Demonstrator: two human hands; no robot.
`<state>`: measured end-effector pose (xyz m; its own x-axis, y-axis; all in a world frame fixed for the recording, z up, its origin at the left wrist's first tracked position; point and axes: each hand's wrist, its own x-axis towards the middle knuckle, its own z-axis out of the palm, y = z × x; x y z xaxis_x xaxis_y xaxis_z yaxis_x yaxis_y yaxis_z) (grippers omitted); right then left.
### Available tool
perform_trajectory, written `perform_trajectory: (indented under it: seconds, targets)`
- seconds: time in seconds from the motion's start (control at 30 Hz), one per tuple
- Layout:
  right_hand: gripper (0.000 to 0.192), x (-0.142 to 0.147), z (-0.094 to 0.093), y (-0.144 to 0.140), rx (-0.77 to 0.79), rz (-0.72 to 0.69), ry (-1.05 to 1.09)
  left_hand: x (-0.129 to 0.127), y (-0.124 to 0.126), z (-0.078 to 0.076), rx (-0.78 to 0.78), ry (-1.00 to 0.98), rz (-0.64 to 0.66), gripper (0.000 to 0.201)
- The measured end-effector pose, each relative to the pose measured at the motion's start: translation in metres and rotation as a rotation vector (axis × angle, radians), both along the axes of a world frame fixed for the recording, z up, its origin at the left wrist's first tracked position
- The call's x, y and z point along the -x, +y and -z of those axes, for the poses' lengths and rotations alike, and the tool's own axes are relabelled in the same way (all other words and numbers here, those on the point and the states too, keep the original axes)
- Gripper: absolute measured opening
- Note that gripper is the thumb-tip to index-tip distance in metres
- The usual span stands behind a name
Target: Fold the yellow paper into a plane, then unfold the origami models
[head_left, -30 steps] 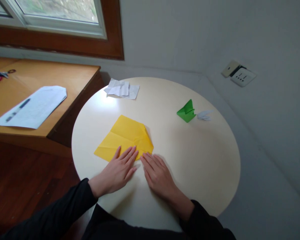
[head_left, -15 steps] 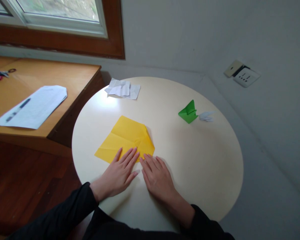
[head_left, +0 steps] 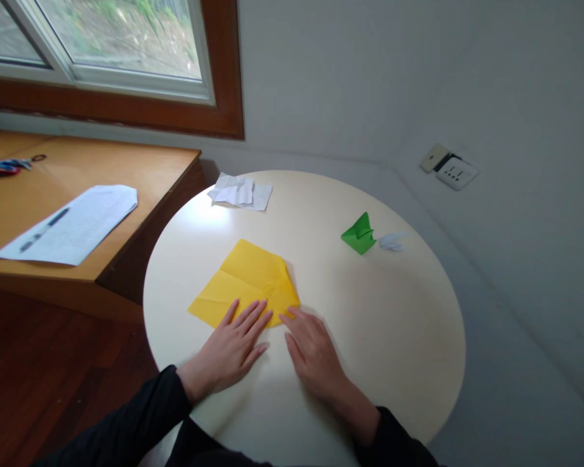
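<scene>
A folded yellow paper (head_left: pixel 246 279) lies flat on the round cream table (head_left: pixel 379 324). My left hand (head_left: pixel 233 347) rests palm down with its fingers spread over the paper's near edge. My right hand (head_left: pixel 311 350) lies flat on the table just right of it, fingertips at the paper's near right corner. Both arms wear black sleeves. Neither hand grips anything.
A green folded paper figure (head_left: pixel 357 235) and a small white one (head_left: pixel 392 242) sit at the table's far right. Crumpled white paper (head_left: pixel 241 192) lies at the far edge. A wooden desk (head_left: pixel 126 162) to the left bears a white sheet (head_left: pixel 71 224) with a pen.
The view has tilted up a little, so everything sits lower in frame. Both hands stay flat at the yellow paper's near edge; my right hand has slid slightly right.
</scene>
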<state>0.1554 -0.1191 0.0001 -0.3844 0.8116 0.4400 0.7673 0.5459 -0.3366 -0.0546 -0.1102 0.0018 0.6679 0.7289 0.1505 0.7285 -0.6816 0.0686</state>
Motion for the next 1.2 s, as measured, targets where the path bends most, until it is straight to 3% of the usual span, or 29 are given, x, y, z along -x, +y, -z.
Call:
perform_trajectory:
  seconds: [0.13,0.33,0.5,0.67,0.97,1.07,1.2]
  targets:
    - [0.037,-0.023,0.005,0.026,-0.074,0.122,0.045,0.004,0.008,-0.007,0.111,-0.050,0.015,0.042]
    - [0.046,-0.033,0.008,0.050,-0.111,-0.043,-0.095,0.001,0.018,-0.025,0.231,-0.155,0.009,0.032]
    - [0.047,-0.027,0.006,0.056,-0.019,-0.127,-0.169,-0.002,0.025,-0.035,0.303,-0.209,0.017,0.029]
    - [0.046,-0.025,0.004,0.058,0.056,-0.142,-0.189,-0.005,0.028,-0.027,0.278,-0.282,-0.010,0.028]
    - [0.043,-0.014,0.000,0.032,0.032,-0.029,-0.240,-0.012,0.016,-0.004,-0.046,-0.237,-0.136,0.022]
    - [0.043,-0.014,-0.003,0.025,0.040,-0.033,-0.234,-0.009,0.010,-0.002,-0.043,-0.217,-0.155,0.021]
    - [0.039,-0.018,-0.005,0.024,0.049,-0.065,-0.192,0.000,0.008,-0.002,0.024,-0.204,-0.079,0.031]
